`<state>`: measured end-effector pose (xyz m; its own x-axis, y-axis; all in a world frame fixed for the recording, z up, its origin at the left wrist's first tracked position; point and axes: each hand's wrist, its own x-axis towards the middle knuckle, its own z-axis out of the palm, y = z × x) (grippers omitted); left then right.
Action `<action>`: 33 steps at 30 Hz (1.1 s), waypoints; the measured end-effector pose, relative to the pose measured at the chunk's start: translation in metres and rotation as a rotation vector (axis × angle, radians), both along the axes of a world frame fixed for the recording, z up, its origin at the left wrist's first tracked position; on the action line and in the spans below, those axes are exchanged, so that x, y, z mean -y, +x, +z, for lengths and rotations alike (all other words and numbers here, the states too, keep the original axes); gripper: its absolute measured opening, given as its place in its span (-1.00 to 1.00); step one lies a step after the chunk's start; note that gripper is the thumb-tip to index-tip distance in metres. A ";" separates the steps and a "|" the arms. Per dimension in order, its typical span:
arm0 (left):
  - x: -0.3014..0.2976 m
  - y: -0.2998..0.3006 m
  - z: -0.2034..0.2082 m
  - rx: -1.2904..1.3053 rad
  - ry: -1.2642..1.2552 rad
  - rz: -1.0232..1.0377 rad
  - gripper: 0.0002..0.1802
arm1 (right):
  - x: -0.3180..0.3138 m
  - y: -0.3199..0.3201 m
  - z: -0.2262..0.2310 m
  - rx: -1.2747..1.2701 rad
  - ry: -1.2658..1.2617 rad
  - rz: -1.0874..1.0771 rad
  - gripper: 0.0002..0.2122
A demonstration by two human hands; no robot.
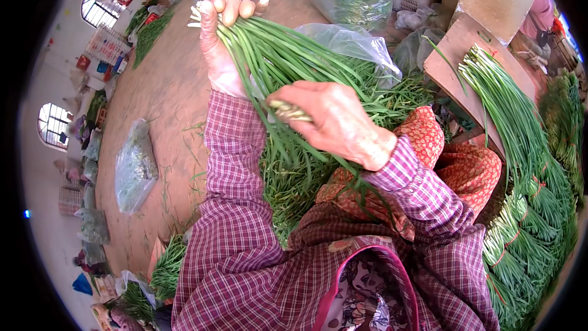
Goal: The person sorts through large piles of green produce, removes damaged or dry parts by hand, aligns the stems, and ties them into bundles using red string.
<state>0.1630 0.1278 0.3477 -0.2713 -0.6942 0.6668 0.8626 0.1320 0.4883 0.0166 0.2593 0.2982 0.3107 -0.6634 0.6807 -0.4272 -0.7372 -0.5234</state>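
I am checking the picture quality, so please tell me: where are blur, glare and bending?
Head view: slight motion blur on the right hand and its pale stalks; windows washed out; glare on the clear plastic; left wall bowed near the black rim.

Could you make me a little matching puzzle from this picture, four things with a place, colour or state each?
1. Left fingers
2. Right fingers
3. Stacked bundles
4. Checked shirt

A. Purple and white
B. Curled around pale stalks near the picture's middle
C. At the far right
D. Gripping a long green bunch near the top

Pairs: 1-D, 2-B, 3-C, 4-A
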 end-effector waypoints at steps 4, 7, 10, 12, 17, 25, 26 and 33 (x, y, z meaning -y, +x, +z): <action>-0.003 0.002 -0.001 0.013 -0.003 0.022 -0.77 | -0.003 -0.025 0.020 0.266 0.166 -0.090 -0.91; 0.000 -0.001 -0.004 0.046 -0.031 0.004 -0.76 | 0.004 -0.029 0.025 0.250 0.114 -0.180 -0.89; -0.002 -0.007 -0.002 0.079 -0.042 -0.006 -0.76 | 0.019 -0.018 0.017 0.177 -0.070 -0.213 -0.83; -0.003 -0.008 -0.003 0.084 -0.017 -0.022 -0.76 | 0.024 -0.015 0.017 0.145 -0.080 -0.263 -0.80; -0.003 -0.003 -0.003 0.173 0.040 -0.009 -0.76 | 0.039 -0.030 0.020 0.072 0.074 -0.347 -0.78; 0.004 0.007 -0.011 0.213 0.202 -0.141 -0.78 | 0.043 -0.048 0.025 0.079 -0.231 -0.361 -0.79; 0.005 0.008 -0.011 0.208 0.219 -0.138 -0.78 | 0.042 -0.047 0.023 0.067 -0.270 -0.355 -0.78; 0.001 0.005 -0.014 0.190 0.255 -0.077 -0.79 | 0.028 -0.029 0.018 -0.080 -0.258 -0.302 -0.78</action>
<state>0.1679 0.1263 0.3340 -0.4325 -0.8048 0.4064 0.7556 -0.0776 0.6504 -0.0124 0.2314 0.3158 0.1868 -0.5435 0.8183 -0.6765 -0.6752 -0.2940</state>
